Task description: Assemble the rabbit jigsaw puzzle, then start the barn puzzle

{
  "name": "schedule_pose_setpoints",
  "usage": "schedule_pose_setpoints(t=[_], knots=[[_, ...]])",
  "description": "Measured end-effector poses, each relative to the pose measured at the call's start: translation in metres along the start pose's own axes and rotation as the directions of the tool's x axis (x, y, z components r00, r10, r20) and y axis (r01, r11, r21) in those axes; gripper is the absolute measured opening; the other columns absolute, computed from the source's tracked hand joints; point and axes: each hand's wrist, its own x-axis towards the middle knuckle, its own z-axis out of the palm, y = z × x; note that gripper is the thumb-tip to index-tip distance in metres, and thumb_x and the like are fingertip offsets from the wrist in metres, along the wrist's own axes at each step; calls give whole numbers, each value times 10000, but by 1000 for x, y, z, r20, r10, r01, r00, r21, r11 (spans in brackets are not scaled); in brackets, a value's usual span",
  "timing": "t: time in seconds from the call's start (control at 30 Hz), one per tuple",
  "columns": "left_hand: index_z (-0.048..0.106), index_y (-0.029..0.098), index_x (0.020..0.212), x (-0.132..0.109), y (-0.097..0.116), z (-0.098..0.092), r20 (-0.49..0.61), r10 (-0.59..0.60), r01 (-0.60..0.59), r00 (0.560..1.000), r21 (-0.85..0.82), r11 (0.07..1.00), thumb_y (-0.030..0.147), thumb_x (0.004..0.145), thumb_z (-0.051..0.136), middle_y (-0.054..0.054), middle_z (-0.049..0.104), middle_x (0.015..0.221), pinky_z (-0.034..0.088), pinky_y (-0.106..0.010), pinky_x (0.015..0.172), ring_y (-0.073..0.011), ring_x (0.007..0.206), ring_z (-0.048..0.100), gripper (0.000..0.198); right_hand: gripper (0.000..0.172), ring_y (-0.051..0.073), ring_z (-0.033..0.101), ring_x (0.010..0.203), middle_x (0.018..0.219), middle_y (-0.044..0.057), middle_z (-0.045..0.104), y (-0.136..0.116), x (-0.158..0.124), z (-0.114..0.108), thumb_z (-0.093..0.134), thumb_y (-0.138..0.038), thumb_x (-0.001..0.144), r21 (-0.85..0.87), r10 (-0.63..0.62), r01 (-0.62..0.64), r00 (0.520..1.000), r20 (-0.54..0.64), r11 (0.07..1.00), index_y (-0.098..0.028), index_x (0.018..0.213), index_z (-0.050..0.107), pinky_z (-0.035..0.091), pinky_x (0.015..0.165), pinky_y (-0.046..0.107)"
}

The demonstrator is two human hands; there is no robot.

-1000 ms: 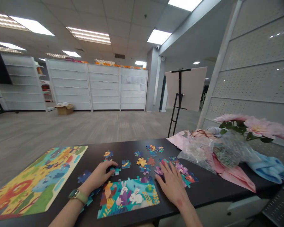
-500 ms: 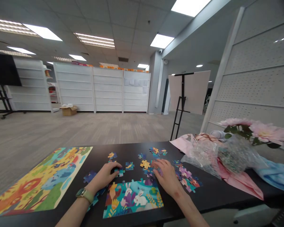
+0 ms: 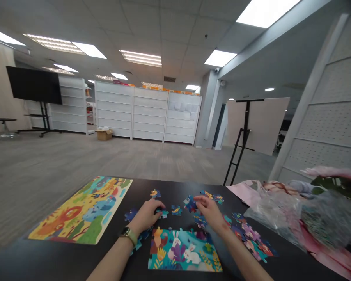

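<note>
A partly assembled jigsaw puzzle (image 3: pixel 178 251) with white rabbits on teal lies flat in front of me. My right hand (image 3: pixel 209 208) pinches a dark blue puzzle piece (image 3: pixel 190 203) by its right side, beyond the assembled part. My left hand (image 3: pixel 149 212), wearing a watch (image 3: pixel 128 235), rests on the table with thumb and index finger apart beside a teal piece (image 3: pixel 164 213). Between the hands lies a loose teal piece with a yellow figure (image 3: pixel 176 210). Another blue piece (image 3: pixel 200 221) is under my right wrist's left side.
A colourful picture sheet (image 3: pixel 84 212) lies at the left of the black table (image 3: pixel 125 269). Several loose pieces (image 3: pixel 251 233) are spread on the right. Crinkled clear plastic (image 3: pixel 269 205), pink wrapping and flowers crowd the right end. An easel (image 3: pixel 240 144) stands behind.
The view has swung left, so everything sits further right. My right hand has picked up the dark blue piece, and the yellow piece beside it is no longer visible. My left hand has barely moved.
</note>
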Motion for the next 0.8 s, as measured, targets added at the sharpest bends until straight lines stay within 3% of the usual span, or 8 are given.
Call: schedule_pose_setpoints(t=[0.1,0.27,0.43,0.6,0.7,0.8], knots=[[725,239,1042,1,-4,-6,-68,-33,35,997,19,999,182,858,602,-65,723,1106,444,-381,979,-272,1108,608,228,373,157,604,531,648,1,683,-14,-7,3,522,-423,840,151,32,-41,998,57,988,-166,1055,688,467,516,264],[699,235,1090,-5,7,-15,-117,-20,20,993,4,1000,228,932,521,-78,711,1135,445,-389,989,-266,1115,609,239,353,159,623,552,615,-16,671,-35,-24,3,603,-419,799,302,50,-84,991,121,950,-173,1037,690,444,490,250],[702,278,1095,-50,29,-17,-65,12,-13,998,-23,1000,197,882,559,-42,716,1118,456,-361,955,-258,1082,622,269,285,156,630,545,569,-53,619,-41,-36,-1,634,-361,741,374,65,-113,988,137,921,-187,962,680,442,486,243],[732,278,1010,-100,21,-25,-81,-68,65,994,-42,997,190,905,501,-66,706,1132,440,-428,931,-296,1055,604,268,431,195,703,640,647,-62,624,-45,-45,11,615,-346,678,466,108,-162,984,140,870,-199,1083,624,512,534,272],[740,249,985,-109,12,-36,-137,-143,131,980,-94,987,201,898,510,-102,703,1146,410,-509,969,-345,1106,573,250,571,197,715,654,668,-80,602,-51,-52,26,613,-318,659,507,130,-198,977,166,839,-209,1219,589,565,601,311],[722,248,1026,-108,22,-41,-189,-193,152,963,-210,966,227,879,568,-104,691,1167,393,-520,1028,-345,1160,556,215,523,211,728,672,684,-76,593,-59,-59,41,647,-328,657,535,145,-238,967,211,810,-220,1167,617,591,629,335]])
